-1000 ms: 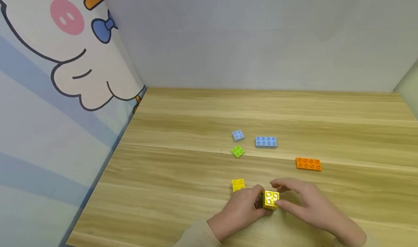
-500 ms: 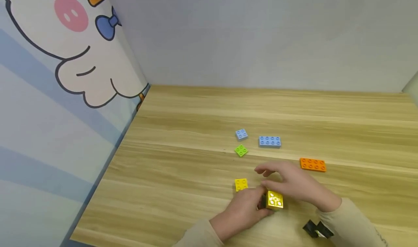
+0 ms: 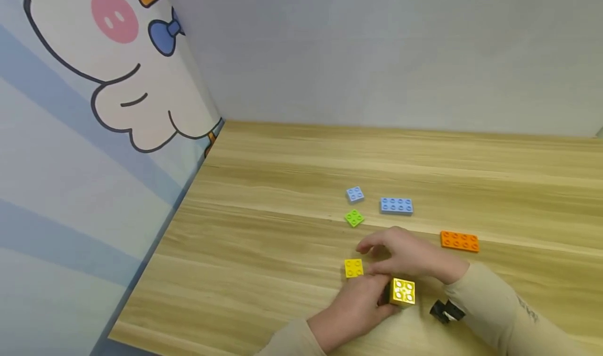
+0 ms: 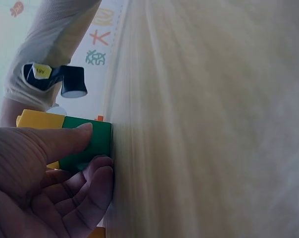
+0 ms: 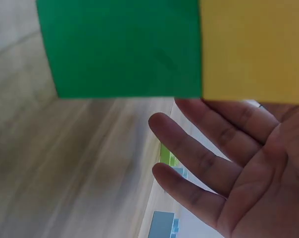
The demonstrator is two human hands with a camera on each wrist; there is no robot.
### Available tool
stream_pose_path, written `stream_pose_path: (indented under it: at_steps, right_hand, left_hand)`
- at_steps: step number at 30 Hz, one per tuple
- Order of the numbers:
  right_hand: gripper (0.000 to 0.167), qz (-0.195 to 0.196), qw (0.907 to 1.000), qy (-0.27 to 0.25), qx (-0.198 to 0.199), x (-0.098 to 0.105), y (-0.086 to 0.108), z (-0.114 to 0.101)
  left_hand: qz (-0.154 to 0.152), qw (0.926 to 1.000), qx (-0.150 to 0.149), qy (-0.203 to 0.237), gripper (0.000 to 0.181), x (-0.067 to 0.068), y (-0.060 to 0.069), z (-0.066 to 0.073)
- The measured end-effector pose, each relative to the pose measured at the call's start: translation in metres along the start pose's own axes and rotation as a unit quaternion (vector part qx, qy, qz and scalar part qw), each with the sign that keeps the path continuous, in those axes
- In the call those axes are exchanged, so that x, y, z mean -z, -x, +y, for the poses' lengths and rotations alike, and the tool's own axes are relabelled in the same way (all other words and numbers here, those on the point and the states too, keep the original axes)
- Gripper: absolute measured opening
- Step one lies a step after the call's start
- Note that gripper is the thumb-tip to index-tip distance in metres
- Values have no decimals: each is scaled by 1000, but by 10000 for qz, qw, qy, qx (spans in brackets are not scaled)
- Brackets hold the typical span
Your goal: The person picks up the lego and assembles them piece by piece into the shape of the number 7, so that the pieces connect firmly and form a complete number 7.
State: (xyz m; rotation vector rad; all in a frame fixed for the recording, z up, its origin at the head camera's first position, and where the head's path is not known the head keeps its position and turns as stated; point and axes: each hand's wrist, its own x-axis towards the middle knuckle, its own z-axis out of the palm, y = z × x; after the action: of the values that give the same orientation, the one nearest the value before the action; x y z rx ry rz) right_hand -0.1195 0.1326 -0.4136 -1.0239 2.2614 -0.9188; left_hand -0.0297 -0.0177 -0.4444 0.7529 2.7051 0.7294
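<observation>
A two-brick stack stands on the table, a yellow brick [image 3: 402, 292] with studs on top and a green brick [image 4: 99, 136] below it. My left hand [image 3: 350, 306] grips the stack from its left side, thumb against the green brick in the left wrist view. Behind the stack, my right hand [image 3: 407, 254] reaches over to the left with its fingers apart and nothing held. Its fingertips come close to a second yellow brick [image 3: 354, 267], which lies just beyond my left hand. Whether they touch it cannot be made out.
Farther back lie a small light blue brick [image 3: 355, 194], a lime green brick [image 3: 354, 218] and a long light blue brick [image 3: 397, 206]. A long orange brick [image 3: 459, 241] lies to the right. A black device [image 3: 446, 311] hangs at my right sleeve.
My right hand has left the right side of the stack and moved left behind it, toward the second yellow brick. The left hand keeps its grip. The head view has shifted slightly.
</observation>
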Motion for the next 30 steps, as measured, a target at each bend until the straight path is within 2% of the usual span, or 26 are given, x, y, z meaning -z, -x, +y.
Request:
stream_pose_path:
  at_steps: [7,12,20,30]
  right_hand:
    - [35,-264,9994,-16,213,3,-7,-3]
    - [33,-277,9989,105,369,0,-12,-2]
    - [32,-338,9985,303,293,-2,-14,-2]
    - [32,-111,9991,351,224,-4,-10,1]
  left_hand:
    - [-59,9999,82,-30,31,1,0,0]
    - [-47,9999,85,-30,38,0,0,-1]
    - [-17,10000,4,-31,36,1,-2,-1]
    - [-63,10000,-17,75,30,0,-2,-2]
